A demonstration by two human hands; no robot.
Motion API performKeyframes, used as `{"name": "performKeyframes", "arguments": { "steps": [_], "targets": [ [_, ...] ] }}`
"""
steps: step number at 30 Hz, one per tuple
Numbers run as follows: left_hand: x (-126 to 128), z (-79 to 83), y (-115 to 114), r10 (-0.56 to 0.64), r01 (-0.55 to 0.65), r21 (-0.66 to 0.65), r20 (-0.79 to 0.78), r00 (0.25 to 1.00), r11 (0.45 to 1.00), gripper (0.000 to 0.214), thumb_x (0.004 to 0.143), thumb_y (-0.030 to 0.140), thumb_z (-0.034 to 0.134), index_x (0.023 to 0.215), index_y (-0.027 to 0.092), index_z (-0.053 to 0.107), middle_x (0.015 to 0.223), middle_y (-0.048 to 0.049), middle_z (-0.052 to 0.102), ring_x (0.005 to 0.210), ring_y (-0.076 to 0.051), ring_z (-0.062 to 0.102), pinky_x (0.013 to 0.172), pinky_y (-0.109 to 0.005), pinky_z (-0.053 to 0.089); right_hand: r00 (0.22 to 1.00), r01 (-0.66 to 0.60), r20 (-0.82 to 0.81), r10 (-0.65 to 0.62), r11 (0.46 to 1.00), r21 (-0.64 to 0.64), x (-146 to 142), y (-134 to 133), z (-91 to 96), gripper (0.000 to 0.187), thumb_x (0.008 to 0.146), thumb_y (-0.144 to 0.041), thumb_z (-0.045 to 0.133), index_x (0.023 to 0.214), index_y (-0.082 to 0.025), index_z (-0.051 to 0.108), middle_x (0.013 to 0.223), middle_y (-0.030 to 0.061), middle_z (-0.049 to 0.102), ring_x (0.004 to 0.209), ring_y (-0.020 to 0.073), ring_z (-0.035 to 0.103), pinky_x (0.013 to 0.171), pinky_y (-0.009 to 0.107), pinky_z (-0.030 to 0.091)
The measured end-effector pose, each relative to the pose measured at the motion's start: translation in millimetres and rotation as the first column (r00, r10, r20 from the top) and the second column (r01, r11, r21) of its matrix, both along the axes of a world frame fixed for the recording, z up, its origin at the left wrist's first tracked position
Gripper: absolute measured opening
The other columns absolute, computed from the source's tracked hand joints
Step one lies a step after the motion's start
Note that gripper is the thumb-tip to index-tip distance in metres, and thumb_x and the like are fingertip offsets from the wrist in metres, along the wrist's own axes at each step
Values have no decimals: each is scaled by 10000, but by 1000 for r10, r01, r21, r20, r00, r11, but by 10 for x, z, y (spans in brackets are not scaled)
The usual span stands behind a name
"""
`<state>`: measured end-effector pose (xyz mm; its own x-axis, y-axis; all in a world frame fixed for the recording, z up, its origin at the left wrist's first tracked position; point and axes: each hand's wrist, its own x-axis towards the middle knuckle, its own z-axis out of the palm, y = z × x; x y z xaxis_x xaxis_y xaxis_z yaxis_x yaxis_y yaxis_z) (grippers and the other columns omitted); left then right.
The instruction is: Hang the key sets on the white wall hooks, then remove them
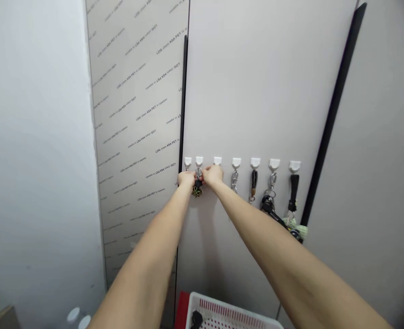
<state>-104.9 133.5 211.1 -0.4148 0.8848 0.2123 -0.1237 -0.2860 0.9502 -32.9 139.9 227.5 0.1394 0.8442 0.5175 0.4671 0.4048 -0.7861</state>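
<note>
A keychain (pixel 197 186) with a metal ring, a dark piece and a round patterned charm hangs below a white hook (pixel 199 161), second from the left. My left hand (pixel 187 177) is closed at its left side, fingertips against the upper part near the ring. From the right, my right hand (pixel 212 174) pinches the same area with curled fingers. It partly covers the third hook (pixel 217 161). The leftmost hook (pixel 187 161) sits just above my left hand; what hangs from it is mostly hidden.
More keychains hang to the right: a silver clasp (pixel 235 180), a black braided strap (pixel 253 183), a dark bundle (pixel 268 201) and a black strap (pixel 294 192). Below stands a white basket (pixel 236 308) holding a dark object (pixel 197 318). Long black handles (pixel 335 105) edge the panel.
</note>
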Motion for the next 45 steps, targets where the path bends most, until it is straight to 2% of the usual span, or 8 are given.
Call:
{"name": "performKeyframes", "arguments": {
  "steps": [12,21,24,27,31,34,42,45],
  "targets": [
    [-136,-315,-216,2,-4,-16,-85,996,1000,75,611,160,473,609,104,524,400,47,415,377,-43,385,446,-182,326,985,-93,148,86,995,41,137,-340,-149,215,602,-108,445,755,-110,596,537,50,591,499,121,541,492,205,392],
    [-174,-1644,-989,-298,202,-330,-274,915,922,72,522,127,522,574,96,561,414,35,471,403,-60,400,461,-192,324,847,-255,385,366,916,-311,701,-1099,-1601,260,620,-192,410,778,-105,596,542,39,597,486,119,521,502,217,387],
    [-133,-2016,-1271,-451,228,-422,-560,695,877,125,556,147,484,631,113,578,540,-3,551,509,-96,465,526,-211,351,761,-292,439,478,856,-426,836,-1373,-2115,246,615,-174,396,737,-127,604,611,37,611,533,113,521,523,201,371],
    [-66,-2188,-1494,-478,260,-415,-838,265,872,186,607,153,422,704,154,580,690,-26,584,662,-134,499,613,-240,355,673,-313,480,563,804,-505,899,-1575,-2439,209,601,-163,404,674,-147,599,569,8,588,502,92,488,477,173,331],
    [64,-2239,-1673,-345,343,-383,-923,-167,858,177,624,150,413,698,165,574,741,-50,580,755,-176,490,692,-305,325,557,-322,550,623,772,-549,922,-1731,-2562,130,552,-210,487,621,-159,584,574,-6,568,514,90,458,451,170,282],
    [161,-2273,-1733,-330,351,-426,-894,-301,834,171,631,156,417,707,151,569,743,-68,575,757,-185,487,699,-314,320,518,-280,570,637,757,-591,925,-1783,-2554,171,499,-261,550,639,-167,581,596,-5,569,518,97,447,444,178,262],
    [250,-2390,-1750,-439,392,-500,-866,-239,772,180,582,222,498,738,188,579,745,-49,585,757,-187,477,650,-272,330,707,-316,263,657,626,-713,1011,-1698,-2665,92,553,-174,467,567,-133,548,472,-36,475,445,56,371,415,152,271],
    [222,-2406,-1704,-541,415,-525,-836,-91,743,177,599,183,455,722,185,583,713,-29,591,685,-145,490,606,-224,334,765,-366,154,626,619,-695,1066,-1659,-2668,147,577,-131,394,540,-120,535,454,-34,454,435,52,365,414,150,279]
  ]
}}
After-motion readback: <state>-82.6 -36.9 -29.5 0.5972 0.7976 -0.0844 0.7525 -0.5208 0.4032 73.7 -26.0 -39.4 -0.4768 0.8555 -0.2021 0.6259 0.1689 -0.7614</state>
